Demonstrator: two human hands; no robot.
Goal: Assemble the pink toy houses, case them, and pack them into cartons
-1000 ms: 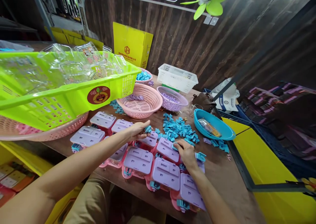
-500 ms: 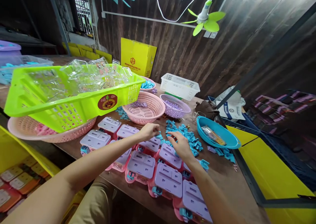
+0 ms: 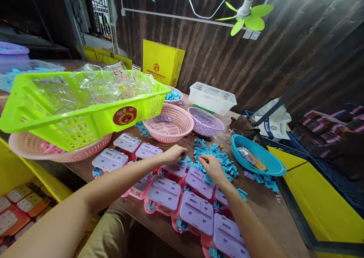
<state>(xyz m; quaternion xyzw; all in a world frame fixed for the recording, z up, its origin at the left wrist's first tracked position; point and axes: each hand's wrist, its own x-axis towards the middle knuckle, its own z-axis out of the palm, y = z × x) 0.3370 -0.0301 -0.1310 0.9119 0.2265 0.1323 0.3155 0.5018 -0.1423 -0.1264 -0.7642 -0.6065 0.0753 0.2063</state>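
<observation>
My left hand [image 3: 174, 154] is closed, its fingers curled above the back edge of a purple-lidded pink case [image 3: 174, 169]. Small blue plastic pieces [image 3: 186, 159] show right by its fingertips, and what it pinches is hidden. Over the near left edge of a loose heap of blue plastic pieces [image 3: 218, 154], my right hand [image 3: 212, 168] has thumb and fingers drawn together; I cannot make out what is between them. Several more cases with flat purple lids [image 3: 163, 191] stand in rows under my forearms, with blue clips at their front sides.
A green crate [image 3: 85, 116] of clear plastic packs rests on a wide pink basket [image 3: 85, 152] at left. Behind the cases are a pink basket [image 3: 179, 121], a purple basket [image 3: 210, 127] and a white basket [image 3: 212, 97]. A blue basin [image 3: 256, 155] stands at right.
My right thumb and fingers have come together from a wider spread. The left hand has turned slightly, staying by the same case. The view has shifted a little.
</observation>
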